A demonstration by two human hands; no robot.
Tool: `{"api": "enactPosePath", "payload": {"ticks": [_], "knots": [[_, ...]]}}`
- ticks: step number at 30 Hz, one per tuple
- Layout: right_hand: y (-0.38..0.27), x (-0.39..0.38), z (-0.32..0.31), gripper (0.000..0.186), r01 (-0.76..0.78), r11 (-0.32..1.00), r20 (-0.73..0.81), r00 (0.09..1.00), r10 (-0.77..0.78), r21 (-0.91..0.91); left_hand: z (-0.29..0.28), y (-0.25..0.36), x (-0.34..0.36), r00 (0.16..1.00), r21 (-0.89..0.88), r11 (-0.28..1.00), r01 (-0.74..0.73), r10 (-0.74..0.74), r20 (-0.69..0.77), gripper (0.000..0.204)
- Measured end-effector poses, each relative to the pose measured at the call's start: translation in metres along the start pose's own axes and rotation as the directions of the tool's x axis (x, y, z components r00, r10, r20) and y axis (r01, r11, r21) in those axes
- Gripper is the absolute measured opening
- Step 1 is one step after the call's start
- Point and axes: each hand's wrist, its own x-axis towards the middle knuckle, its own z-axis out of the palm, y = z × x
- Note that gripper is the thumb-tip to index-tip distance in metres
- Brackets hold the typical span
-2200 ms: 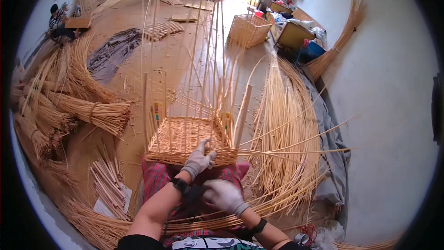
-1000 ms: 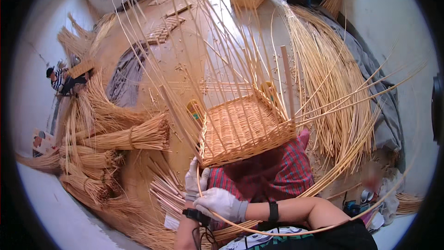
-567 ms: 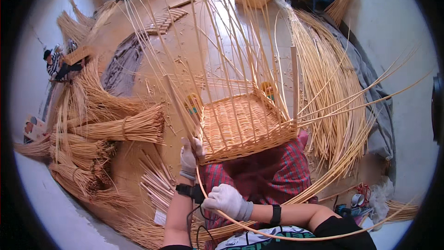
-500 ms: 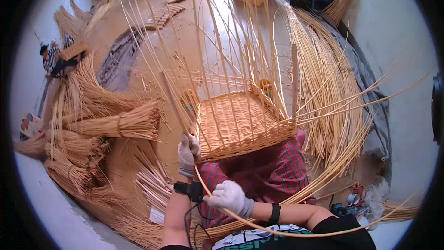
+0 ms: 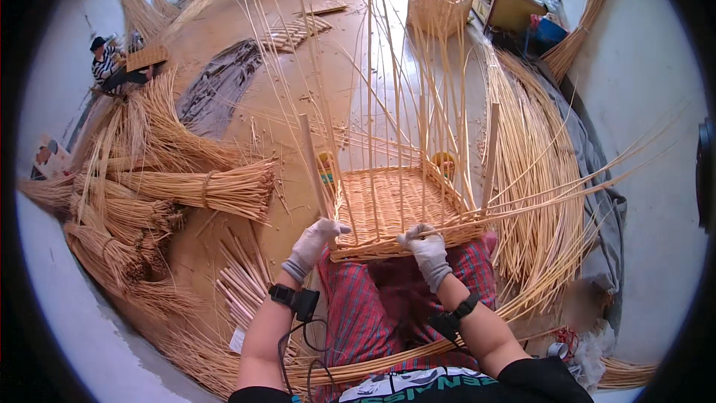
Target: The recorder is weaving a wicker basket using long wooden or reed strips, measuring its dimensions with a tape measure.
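Observation:
A half-woven wicker basket [image 5: 395,198] rests on my lap, its flat base and low woven sides done in tan rods. Tall upright stakes rise from its edges, and thicker sticks stand at the corners. Gloved in white, my left hand [image 5: 317,241] closes on the near left corner, beside the corner stick [image 5: 313,164]. At the middle of the near side, my gloved right hand [image 5: 426,246] is closed with thumb and fingers round a rod lying along the rim. Long loose rods [image 5: 574,198] stick out from the near right corner.
Rod bundles [image 5: 198,188] lie on the left, with cut sticks [image 5: 242,280] nearer me. A long pile of rods [image 5: 526,172] covers the right floor. Another basket [image 5: 440,11] stands far ahead. Far left, a person [image 5: 112,67] sits holding a woven panel.
My right hand has moved up from near my lap to the basket's near rim, bringing the long rod against it. My left hand stays at the corner. The view has shifted.

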Motion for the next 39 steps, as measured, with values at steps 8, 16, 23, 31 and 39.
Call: {"api": "enactPosePath", "payload": {"ticks": [8,16,23,31,39], "knots": [[-0.039,-0.012,0.022,0.015,0.407,0.835,0.153,0.913,-0.377,-0.370,0.007,-0.028,-0.006,0.972,0.417,0.904,0.091,0.011,-0.235,0.036],[-0.108,0.038,0.150,0.078,0.796,0.330,0.478,0.579,-0.660,-0.508,0.009,-0.038,0.003,0.874,0.480,0.874,0.069,0.179,-0.451,0.019],[-0.011,-0.018,0.006,0.012,0.556,0.816,0.176,0.797,-0.578,0.159,0.015,-0.029,0.001,0.896,0.435,0.894,0.109,0.101,-0.432,0.031],[-0.022,-0.063,0.031,0.017,0.619,0.775,0.100,0.770,-0.631,0.122,0.032,-0.032,0.012,0.730,0.660,0.634,0.402,0.213,-0.650,0.064],[-0.033,0.001,-0.056,0.026,0.196,0.964,-0.224,0.963,-0.153,0.182,0.047,-0.032,0.007,0.595,0.632,0.755,-0.175,0.593,-0.543,0.053]]}}
